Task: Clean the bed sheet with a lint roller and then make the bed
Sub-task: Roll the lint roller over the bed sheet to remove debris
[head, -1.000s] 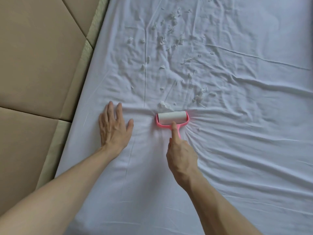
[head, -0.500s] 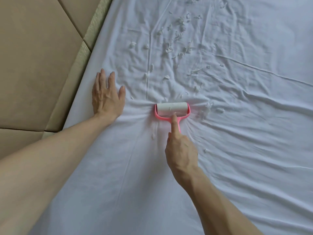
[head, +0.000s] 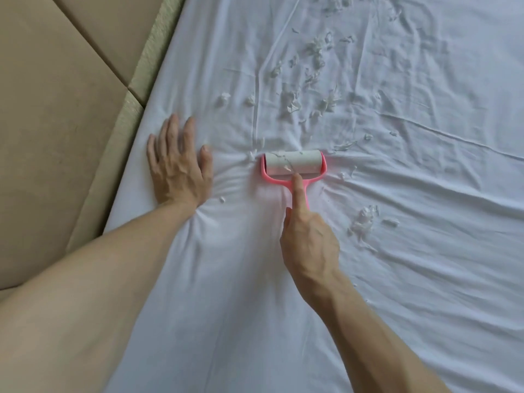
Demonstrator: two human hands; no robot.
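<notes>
Sheet (head: 397,279) edge runs upper left; our left hand (head: 178,168) lies flat, open; our right hand (head: 309,242) grips the roller (head: 293,164) mid-frame.

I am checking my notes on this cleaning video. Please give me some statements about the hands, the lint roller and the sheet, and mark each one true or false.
1. The right hand holds the pink lint roller by its handle, index finger stretched along it. True.
2. The left hand grips a pillow. False: it lies flat and open on the white sheet, left of the roller.
3. White scraps lie on the sheet beyond the roller. True.
4. The roller is lifted clear of the bed. False: its drum rests on the sheet, which wrinkles around it.
5. A few scraps stick to the roller's drum. True.
6. The sheet near the person is covered with scraps. False: it looks nearly clean there; one cluster lies to the right of the right hand.
</notes>
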